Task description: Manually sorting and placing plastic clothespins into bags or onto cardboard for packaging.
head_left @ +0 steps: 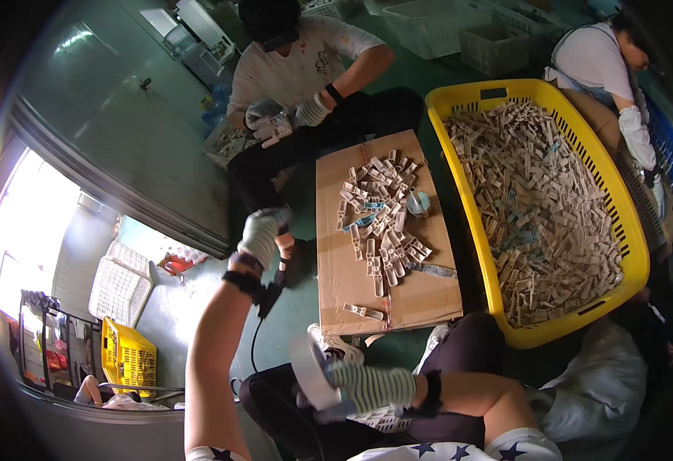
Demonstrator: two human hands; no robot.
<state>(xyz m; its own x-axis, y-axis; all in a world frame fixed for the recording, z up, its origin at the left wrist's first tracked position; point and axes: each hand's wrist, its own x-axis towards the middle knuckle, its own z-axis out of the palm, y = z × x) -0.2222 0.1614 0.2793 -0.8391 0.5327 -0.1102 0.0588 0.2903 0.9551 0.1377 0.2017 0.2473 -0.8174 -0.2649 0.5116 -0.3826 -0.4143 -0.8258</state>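
My left hand (262, 234), in a striped glove with grey fingers, is held out beyond the left edge of a cardboard box (336, 292). Blur and the angle hide its fingers. Near my lap, my right hand (371, 388) is closed on a wide, pale curved band that looks like a roll of tape (311, 373), smeared by motion. On the box lies a loose pile of small beige plastic parts (386, 223), a few of them blue. A small clear container (418, 203) stands at the pile's right, and a single beige part (363, 311) lies apart near the front edge.
To the right stands a yellow crate (497, 323) heaped with similar parts. Across the box, a seated person (305, 77) in gloves handles pale pieces; another person (593, 69) bends at the far right. A black cable (255, 346) hangs from my left wrist.
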